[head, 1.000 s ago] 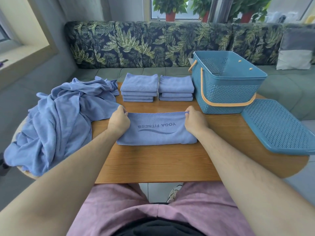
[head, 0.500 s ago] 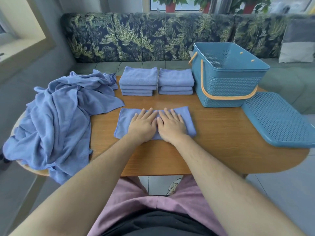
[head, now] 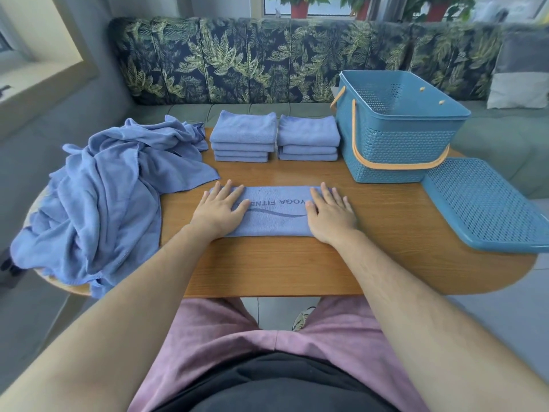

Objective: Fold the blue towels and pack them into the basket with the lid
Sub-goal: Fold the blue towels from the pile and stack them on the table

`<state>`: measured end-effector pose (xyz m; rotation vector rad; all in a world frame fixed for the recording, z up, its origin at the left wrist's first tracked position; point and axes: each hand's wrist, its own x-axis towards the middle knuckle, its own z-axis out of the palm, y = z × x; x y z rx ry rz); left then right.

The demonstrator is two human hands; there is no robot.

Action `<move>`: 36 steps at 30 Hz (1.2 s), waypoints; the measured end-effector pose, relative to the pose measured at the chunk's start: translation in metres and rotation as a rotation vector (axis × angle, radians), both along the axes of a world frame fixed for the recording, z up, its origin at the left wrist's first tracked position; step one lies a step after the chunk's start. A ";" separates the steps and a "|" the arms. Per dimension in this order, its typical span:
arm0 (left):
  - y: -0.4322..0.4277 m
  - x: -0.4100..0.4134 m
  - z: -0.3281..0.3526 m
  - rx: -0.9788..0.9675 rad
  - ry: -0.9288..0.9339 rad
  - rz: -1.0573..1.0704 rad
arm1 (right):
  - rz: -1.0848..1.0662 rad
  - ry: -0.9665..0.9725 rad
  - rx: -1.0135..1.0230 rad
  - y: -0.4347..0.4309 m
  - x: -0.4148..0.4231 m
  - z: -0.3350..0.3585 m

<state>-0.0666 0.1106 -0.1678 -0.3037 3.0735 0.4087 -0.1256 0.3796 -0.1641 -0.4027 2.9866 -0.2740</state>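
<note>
At frame centre we press the folded towel (head: 276, 211) flat: left hand (head: 218, 209) and right hand (head: 331, 214), fingers straight, holding nothing.

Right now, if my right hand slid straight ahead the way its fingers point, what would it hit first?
Probably the right stack of folded towels. The right hand lies flat on the towel, pointing slightly left, so it likely misses the basket.
</note>
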 end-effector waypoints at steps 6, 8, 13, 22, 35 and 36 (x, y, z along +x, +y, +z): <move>0.013 0.006 0.002 -0.139 0.057 -0.047 | 0.152 0.337 -0.003 -0.064 0.051 0.029; 0.012 0.008 0.004 -0.122 0.052 -0.087 | 0.227 0.247 -0.130 -0.093 0.072 0.028; 0.010 0.016 0.010 -0.122 0.031 -0.018 | 0.182 0.089 -0.208 -0.097 0.074 0.014; 0.042 0.077 0.013 -0.163 0.200 -0.060 | 0.352 0.105 -0.359 -0.014 0.020 0.020; 0.003 0.097 0.007 0.448 0.170 -0.528 | 0.567 0.050 -0.609 0.052 0.072 0.001; 0.002 0.097 0.006 0.461 0.172 -0.527 | 0.571 0.024 -0.592 0.054 0.071 0.003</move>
